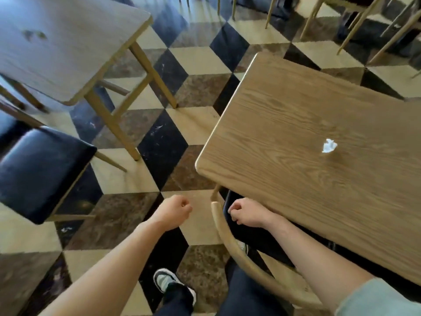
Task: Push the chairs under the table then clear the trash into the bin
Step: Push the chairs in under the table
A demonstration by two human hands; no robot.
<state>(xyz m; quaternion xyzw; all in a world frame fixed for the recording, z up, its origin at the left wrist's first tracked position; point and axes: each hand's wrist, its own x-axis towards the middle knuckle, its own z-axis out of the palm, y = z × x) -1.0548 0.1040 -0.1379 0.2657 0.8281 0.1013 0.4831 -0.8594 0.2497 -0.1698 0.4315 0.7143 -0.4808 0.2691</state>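
Both hands are empty, fingers curled together: left hand (175, 210), right hand (246, 213) above the chair (230, 245), tucked under the table (296, 124). Beyond the right fingers lies crumpled trash (328, 145); a careless reach could sweep it floorward.

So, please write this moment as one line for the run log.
phase: chairs | chair: seat mostly under table | left hand: fist, empty | right hand: curled, over the seat | crumpled paper: on table
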